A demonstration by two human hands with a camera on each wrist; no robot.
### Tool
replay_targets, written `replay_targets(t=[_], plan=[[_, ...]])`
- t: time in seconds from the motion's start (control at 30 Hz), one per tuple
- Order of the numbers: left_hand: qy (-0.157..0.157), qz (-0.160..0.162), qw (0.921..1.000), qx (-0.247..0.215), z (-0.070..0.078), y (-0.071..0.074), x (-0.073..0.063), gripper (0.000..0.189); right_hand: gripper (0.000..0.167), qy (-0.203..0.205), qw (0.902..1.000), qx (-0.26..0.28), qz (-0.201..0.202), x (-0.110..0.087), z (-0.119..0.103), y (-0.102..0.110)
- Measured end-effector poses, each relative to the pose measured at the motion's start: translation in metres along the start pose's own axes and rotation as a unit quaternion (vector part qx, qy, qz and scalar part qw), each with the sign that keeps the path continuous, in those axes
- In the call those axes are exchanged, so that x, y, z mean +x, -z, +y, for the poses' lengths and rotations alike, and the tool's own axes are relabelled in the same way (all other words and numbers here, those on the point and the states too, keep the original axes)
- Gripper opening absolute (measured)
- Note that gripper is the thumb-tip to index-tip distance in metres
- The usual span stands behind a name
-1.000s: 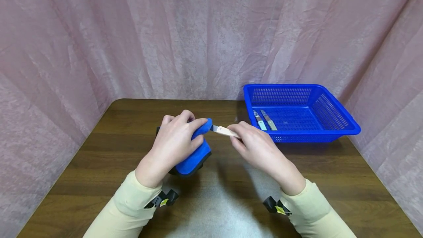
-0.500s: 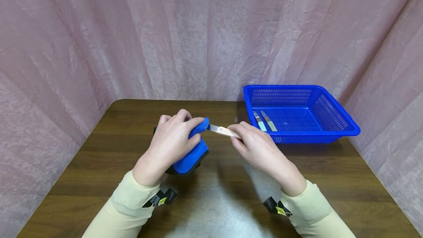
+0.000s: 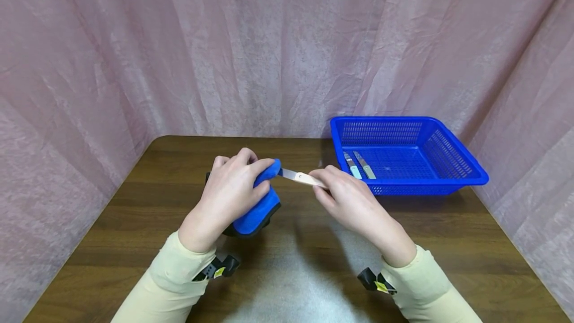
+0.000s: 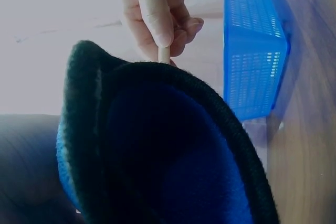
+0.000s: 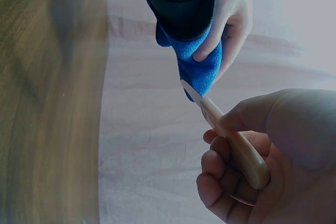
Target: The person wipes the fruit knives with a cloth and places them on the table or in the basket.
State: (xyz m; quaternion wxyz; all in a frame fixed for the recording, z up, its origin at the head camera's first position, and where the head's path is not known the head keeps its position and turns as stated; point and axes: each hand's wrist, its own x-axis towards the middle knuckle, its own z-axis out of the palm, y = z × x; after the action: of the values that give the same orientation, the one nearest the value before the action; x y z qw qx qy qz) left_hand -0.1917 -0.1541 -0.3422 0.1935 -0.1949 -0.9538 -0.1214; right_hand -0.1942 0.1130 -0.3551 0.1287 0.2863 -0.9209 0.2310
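Note:
My right hand (image 3: 347, 196) grips a small knife (image 3: 307, 179) by its pale, cream-coloured handle, the blade pointing left. A blue cloth (image 3: 257, 216) with a dark edge is pinched between the thumb and fingers of my left hand (image 3: 230, 186). The fold of cloth at those fingertips covers the tip end of the blade. In the right wrist view the knife handle (image 5: 239, 153) lies across the curled fingers, thumb on top. The cloth's dark border (image 4: 184, 82) fills much of the left wrist view and hides the blade there.
At the right of the wooden table (image 3: 157, 263) stands a blue plastic basket (image 3: 408, 182). Two small knives lie inside it near its left wall, one with a light-blue handle (image 3: 356, 171) and one with a greenish handle (image 3: 369, 172). A pink curtain (image 3: 269, 54) hangs behind.
My left hand has drawn the cloth slightly left along the blade, so more of the blade shows. The right hand and knife have stayed nearly still.

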Motion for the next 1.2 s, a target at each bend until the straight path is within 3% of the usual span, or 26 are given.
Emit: replay_targets(t=[1.2], plan=[[0.035, -0.018, 0.9992, -0.013, -0.013, 0.005, 0.002, 0.045, 0.021, 0.017, 0.9996, -0.010, 0.018, -0.002, 0.000, 0.003]])
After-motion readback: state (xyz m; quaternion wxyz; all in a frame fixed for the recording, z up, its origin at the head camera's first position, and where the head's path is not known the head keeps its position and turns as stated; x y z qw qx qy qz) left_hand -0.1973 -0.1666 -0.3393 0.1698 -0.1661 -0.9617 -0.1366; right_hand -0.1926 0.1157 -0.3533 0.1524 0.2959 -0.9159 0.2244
